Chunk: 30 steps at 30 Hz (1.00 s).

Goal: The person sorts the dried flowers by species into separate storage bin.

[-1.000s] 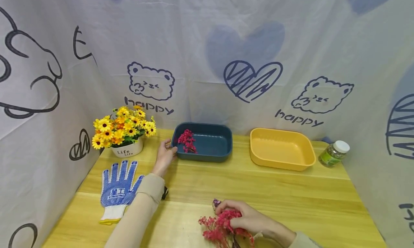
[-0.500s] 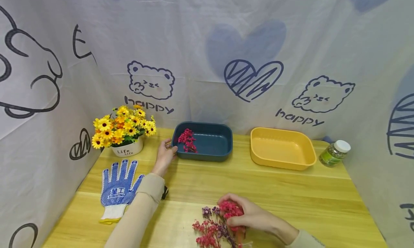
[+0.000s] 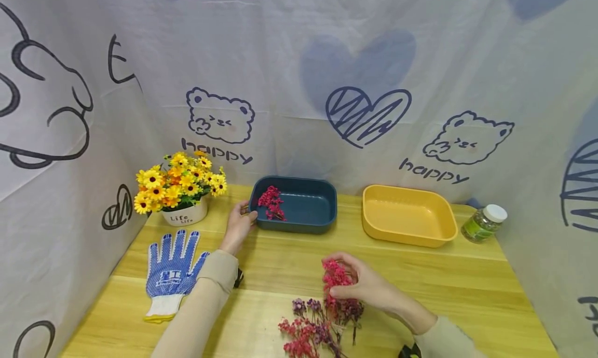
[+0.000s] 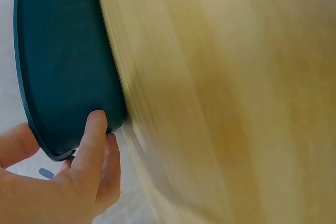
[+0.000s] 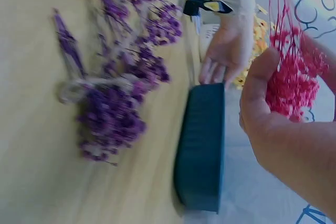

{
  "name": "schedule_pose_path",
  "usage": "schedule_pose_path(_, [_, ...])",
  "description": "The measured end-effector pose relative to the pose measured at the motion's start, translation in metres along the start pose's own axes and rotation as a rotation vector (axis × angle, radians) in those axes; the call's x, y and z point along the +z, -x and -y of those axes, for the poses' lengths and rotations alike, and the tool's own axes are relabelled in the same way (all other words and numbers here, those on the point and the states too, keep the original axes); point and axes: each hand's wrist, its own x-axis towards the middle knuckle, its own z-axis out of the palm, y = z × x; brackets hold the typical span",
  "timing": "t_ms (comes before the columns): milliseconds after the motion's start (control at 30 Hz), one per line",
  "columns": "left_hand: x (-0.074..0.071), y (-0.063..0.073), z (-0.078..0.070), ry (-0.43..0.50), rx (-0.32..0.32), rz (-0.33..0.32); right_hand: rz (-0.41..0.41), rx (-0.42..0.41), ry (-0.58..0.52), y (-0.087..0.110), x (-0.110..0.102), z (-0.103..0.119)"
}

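At the left end of the dark teal tray (image 3: 306,210), my left hand (image 3: 237,228) grips the rim and wall between thumb and fingers (image 4: 94,135). A small sprig of red dried flowers (image 3: 272,203) lies in that tray's left part. My right hand (image 3: 374,291) holds a bunch of red dried flowers (image 5: 291,85) above the table, its thin stems showing in the right wrist view. Below that hand lie purple dried flowers (image 5: 113,114), tied with pale string, and a pinkish-red dried bunch (image 3: 299,334).
A yellow tray (image 3: 406,220) stands at the back right, beside a white-lidded jar (image 3: 483,223). To the left are a pot of yellow artificial flowers (image 3: 179,187) and a blue-and-white work glove (image 3: 170,275). A printed cloth (image 3: 289,62) encloses the wooden table (image 3: 420,275).
My right hand has lifted the red flowers up and away from the other bunches, which now show more fully on the table. The left hand stays at the teal tray.
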Motion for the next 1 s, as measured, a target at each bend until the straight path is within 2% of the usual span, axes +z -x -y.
schedule_pose_path(267, [0.000,0.001,0.000,0.000,0.004,-0.005,-0.126,-0.025,-0.057,-0.019,-0.020,0.023])
schedule_pose_path(433, [0.000,-0.001,0.002,-0.006,0.003,-0.012,-0.208,-0.014,-0.071,-0.037,-0.033,0.035])
schedule_pose_path(700, [0.000,0.000,0.002,-0.013,0.012,-0.012,-0.305,-0.052,0.075,-0.069,-0.049,0.046])
schedule_pose_path(1000, [0.000,0.000,0.001,-0.019,0.018,-0.017,-0.360,-0.058,0.113,-0.099,-0.060,0.054])
